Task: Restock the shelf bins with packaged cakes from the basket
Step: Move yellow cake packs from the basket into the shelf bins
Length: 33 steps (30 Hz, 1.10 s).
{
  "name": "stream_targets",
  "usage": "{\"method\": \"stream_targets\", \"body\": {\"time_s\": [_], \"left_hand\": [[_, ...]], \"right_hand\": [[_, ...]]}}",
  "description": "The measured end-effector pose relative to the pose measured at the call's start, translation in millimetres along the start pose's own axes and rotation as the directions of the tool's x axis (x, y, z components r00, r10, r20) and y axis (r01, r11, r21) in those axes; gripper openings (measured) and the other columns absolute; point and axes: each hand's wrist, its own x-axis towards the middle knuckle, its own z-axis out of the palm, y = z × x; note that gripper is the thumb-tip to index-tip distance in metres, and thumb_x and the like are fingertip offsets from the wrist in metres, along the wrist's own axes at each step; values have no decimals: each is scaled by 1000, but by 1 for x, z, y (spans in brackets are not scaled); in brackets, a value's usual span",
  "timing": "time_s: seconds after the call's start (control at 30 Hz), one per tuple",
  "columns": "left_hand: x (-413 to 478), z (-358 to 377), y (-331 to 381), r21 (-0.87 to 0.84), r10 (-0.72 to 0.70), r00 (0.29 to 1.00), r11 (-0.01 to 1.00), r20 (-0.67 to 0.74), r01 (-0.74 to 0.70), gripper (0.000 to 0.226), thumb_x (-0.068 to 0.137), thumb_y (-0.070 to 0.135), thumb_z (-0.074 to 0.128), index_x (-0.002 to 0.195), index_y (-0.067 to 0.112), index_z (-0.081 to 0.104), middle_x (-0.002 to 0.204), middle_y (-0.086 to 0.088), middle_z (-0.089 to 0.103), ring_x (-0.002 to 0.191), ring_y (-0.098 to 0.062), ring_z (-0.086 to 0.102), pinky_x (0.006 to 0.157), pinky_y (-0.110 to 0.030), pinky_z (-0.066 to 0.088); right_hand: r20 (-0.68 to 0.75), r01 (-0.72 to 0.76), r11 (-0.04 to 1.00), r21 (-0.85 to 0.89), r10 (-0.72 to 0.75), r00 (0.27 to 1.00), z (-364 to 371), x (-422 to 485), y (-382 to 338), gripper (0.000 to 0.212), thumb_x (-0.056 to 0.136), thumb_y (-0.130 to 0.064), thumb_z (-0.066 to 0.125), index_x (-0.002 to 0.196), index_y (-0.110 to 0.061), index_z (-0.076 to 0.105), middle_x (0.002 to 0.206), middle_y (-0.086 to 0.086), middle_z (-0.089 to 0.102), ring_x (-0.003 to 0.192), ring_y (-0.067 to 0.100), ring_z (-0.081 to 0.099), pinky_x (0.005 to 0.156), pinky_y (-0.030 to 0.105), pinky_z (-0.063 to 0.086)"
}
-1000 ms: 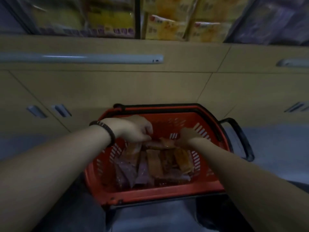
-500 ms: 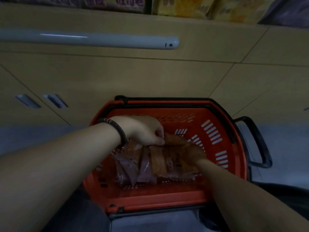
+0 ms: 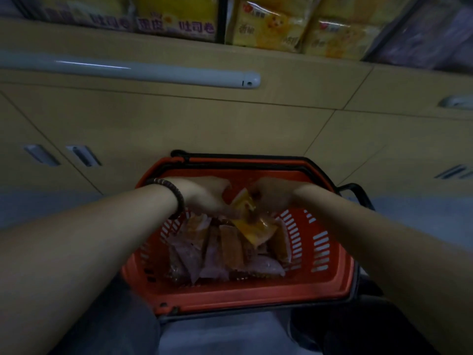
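Observation:
An orange basket [image 3: 256,298] stands on the floor in front of me, with several packaged cakes [image 3: 230,252] in purple and orange wrappers lying in it. My right hand [image 3: 273,198] grips a bunch of yellow-orange cake packs [image 3: 253,224] and holds them above the pile. My left hand [image 3: 204,196], with a dark bracelet on its wrist, is curled and pinches the same bunch from the left. The fingertips of both hands are blurred.
Beige cabinet doors [image 3: 179,129] with grey handles rise behind the basket. A white rail [image 3: 153,73] runs along the cabinet top. Above it, shelf bins [image 3: 268,24] hold yellow and purple packaged goods. A black basket handle [image 3: 358,193] sticks out at the right.
Both hands have risen from the pile in the basket, and the right hand now lifts yellow-orange packs that lay among the others. The camera has tilted up a little.

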Motion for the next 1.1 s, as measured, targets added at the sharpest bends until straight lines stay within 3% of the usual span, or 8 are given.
{"method": "stream_targets", "body": {"time_s": [0.13,0.23,0.33,0.47,0.7,0.8,1.0,1.1], "left_hand": [[0,-5,-5,-286,11,1000,958,23,-4,36,103,49,63,117,17,71,114,-5,78,88,-20,81,80,-43,68],[0,-13,-12,-89,-35,999,996,-39,32,35,102,50,64,103,16,70,101,-8,79,74,-19,77,67,-38,63],[2,-15,-20,186,-84,987,976,-136,109,42,98,54,68,87,14,65,86,-9,72,66,-22,62,59,-33,48],[6,-16,-25,160,-124,985,977,-117,142,41,99,51,68,91,11,65,82,-6,63,65,-22,56,56,-31,43],[15,-17,-30,95,-101,990,989,-97,111,19,101,37,63,101,18,61,93,-4,63,76,-22,60,63,-35,51],[15,-15,-33,97,-92,991,990,-101,102,26,97,42,67,103,18,63,111,-4,72,96,-25,71,83,-41,61],[10,-21,-30,118,-84,992,988,-96,95,37,97,45,69,114,12,70,104,-7,70,88,-24,68,68,-35,51],[9,-22,-31,133,-103,988,984,-118,119,35,98,47,68,98,11,68,86,-3,61,69,-20,57,60,-32,44]], "right_hand": [[76,60,847,528,-118,990,5,-2,-2,8,93,-12,74,100,-12,72,95,14,70,78,22,70,65,27,59],[114,-45,624,780,-72,991,30,13,17,16,99,0,61,108,-7,72,101,22,66,86,27,68,73,30,60],[-93,-133,931,340,174,980,57,48,46,21,101,-15,65,118,-5,74,115,21,73,109,34,71,80,29,50],[-342,-133,975,180,188,921,86,66,60,46,101,-41,65,138,-13,65,136,13,67,124,33,63,96,31,49],[-330,-119,974,-194,49,943,141,82,88,59,101,-43,54,158,-31,42,157,3,48,137,36,50,112,43,43],[-409,-119,983,-138,52,911,146,72,80,50,103,-49,44,152,-38,47,151,-5,53,129,32,57,107,40,45],[-354,-127,982,138,169,920,130,71,84,59,81,-58,50,127,-24,65,126,9,71,111,32,67,95,38,53],[-368,-85,963,257,179,913,102,59,64,50,94,-54,60,126,-17,71,119,2,73,111,25,68,95,32,49]]}}
